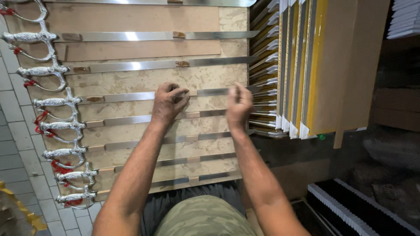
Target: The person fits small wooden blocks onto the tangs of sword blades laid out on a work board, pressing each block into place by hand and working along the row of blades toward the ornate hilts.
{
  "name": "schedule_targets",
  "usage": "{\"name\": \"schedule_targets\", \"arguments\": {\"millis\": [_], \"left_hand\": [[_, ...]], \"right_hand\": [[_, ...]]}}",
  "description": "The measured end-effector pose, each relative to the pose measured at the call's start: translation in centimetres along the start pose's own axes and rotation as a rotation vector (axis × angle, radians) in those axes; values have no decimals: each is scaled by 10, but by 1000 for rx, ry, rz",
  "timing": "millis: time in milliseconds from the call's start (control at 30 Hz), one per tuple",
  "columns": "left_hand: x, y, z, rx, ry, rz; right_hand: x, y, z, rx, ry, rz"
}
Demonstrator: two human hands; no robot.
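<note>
There is one view only, from a camera worn on the person's head, so nothing is shared with a second view. It looks steeply down and a little forward over the person's own lap and forearms, which enter from the bottom edge. It sits close: the wooden board (131, 17) with its row of swords (131, 96) fills the left and middle, the stacked frames (297, 65) stand at upper right, and the tiled floor (13, 144) shows along the left edge.

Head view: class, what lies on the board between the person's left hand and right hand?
In the head view, only a bare stretch of a steel sword blade spans from left hand to right hand, over the wooden board.
</note>
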State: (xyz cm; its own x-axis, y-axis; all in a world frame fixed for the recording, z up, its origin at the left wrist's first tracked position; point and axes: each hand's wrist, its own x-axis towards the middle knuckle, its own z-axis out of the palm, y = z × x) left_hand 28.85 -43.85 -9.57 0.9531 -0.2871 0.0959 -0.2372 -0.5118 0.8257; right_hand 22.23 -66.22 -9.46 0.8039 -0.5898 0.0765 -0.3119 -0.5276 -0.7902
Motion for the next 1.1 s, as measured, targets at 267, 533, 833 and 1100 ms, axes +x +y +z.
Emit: {"name": "schedule_targets", "arguments": {"millis": [267, 533, 833, 1100], "left_hand": [[3, -3, -5, 16, 9, 46], [7, 8, -17, -21, 29, 38], [6, 12, -34, 11, 99, 98], [-6, -15, -92, -206, -104, 170]], "right_hand": [[-21, -12, 10, -2, -232, -7], [-11, -74, 57, -116, -322, -9], [-14, -82, 67, -215, -368, -108], [-27, -89, 87, -213, -329, -48]]}}
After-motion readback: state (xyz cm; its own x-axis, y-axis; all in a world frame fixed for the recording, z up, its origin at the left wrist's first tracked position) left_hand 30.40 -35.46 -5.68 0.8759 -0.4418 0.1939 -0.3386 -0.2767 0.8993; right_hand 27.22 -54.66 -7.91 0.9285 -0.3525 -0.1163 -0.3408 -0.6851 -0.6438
